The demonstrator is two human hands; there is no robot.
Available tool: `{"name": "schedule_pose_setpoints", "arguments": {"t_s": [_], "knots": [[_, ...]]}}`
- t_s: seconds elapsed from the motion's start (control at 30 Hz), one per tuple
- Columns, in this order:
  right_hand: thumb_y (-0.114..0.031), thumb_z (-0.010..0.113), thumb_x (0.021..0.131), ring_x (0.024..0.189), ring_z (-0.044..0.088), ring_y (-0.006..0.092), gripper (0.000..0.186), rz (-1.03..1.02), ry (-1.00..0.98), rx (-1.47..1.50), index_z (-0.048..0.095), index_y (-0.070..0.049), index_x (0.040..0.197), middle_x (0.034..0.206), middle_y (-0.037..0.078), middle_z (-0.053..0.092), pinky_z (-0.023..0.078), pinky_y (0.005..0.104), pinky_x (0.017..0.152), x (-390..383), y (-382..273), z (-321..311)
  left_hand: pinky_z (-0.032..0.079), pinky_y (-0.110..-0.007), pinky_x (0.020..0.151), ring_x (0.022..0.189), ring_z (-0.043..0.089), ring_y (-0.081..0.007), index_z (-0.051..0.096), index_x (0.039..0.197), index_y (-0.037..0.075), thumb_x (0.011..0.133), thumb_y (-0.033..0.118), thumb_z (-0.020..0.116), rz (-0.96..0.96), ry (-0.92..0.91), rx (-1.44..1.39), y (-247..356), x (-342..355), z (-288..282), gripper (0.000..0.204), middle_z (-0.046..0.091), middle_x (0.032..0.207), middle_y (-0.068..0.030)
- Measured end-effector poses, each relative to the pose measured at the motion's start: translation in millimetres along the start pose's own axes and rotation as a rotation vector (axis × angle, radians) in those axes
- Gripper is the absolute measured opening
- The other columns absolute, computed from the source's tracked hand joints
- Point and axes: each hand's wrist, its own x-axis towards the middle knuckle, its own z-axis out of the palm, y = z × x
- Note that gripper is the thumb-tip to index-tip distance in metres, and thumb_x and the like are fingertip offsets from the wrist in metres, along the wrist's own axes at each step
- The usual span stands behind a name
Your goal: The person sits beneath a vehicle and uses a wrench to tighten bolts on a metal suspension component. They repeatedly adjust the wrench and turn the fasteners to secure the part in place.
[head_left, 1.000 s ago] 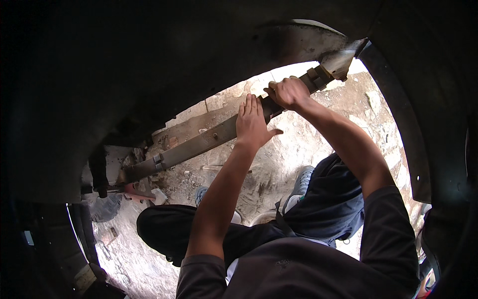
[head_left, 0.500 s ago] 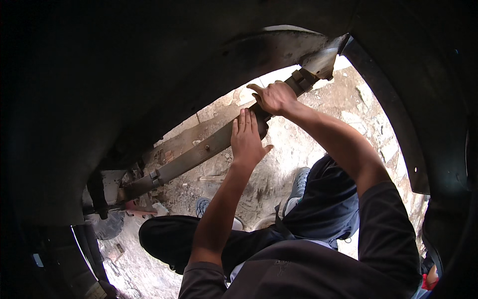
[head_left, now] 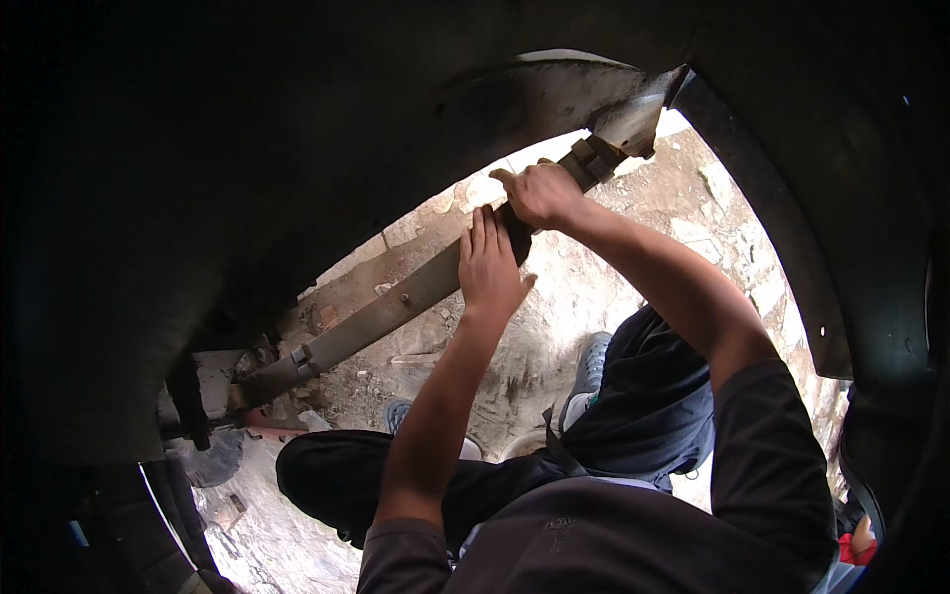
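A long metal leaf spring runs slantwise from the lower left to a bracket at the upper right. My left hand lies flat against it near the upper part, fingers straight and thumb apart. Just up and to the right of that, my right hand is curled over the same spring, its thumb pointing left. The tips of its fingers are mostly hidden on the far side. A dark clamp wraps the spring between my right hand and the bracket.
A dark curved wheel-arch panel surrounds the opening, with a metal edge down the right. Rough, rubble-strewn ground lies below. A dark vertical part hangs at the spring's lower left end. Part of another person shows at lower right.
The view has shifted slightly. My left hand has slid a little up along the leaf spring, closer to my right hand, which stays curled over it.
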Motion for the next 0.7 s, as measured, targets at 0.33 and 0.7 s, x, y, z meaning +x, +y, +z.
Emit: {"name": "schedule_pose_setpoints", "arguments": {"t_s": [0.33, 0.7], "knots": [[-0.034, 0.058, 0.107, 0.125, 0.065, 0.0384, 0.050, -0.104, 0.170, 0.272, 0.053, -0.011, 0.150, 0.134, 0.020, 0.070, 0.051, 0.0488, 0.109, -33.9, 23.8, -22.1, 0.016, -0.050, 0.132, 0.162, 0.020, -0.0378, 0.021, 0.163, -0.009, 0.082, 0.051, 0.086, 0.009, 0.002, -0.017, 13.8, -6.2, 2.1, 0.120, 0.025, 0.171, -0.0284], [-0.043, 0.057, 0.106, 0.122, 0.067, 0.0424, 0.057, -0.144, -0.014, 0.381, 0.051, -0.010, 0.152, 0.128, 0.024, 0.072, 0.051, 0.0511, 0.109, -21.1, 18.2, -34.4, 0.019, -0.050, 0.132, 0.161, 0.021, -0.0387, 0.017, 0.165, -0.008, 0.083, 0.045, 0.087, 0.049, 0.033, -0.066, 16.2, -9.6, 0.0, 0.120, 0.024, 0.171, -0.0279]]}}
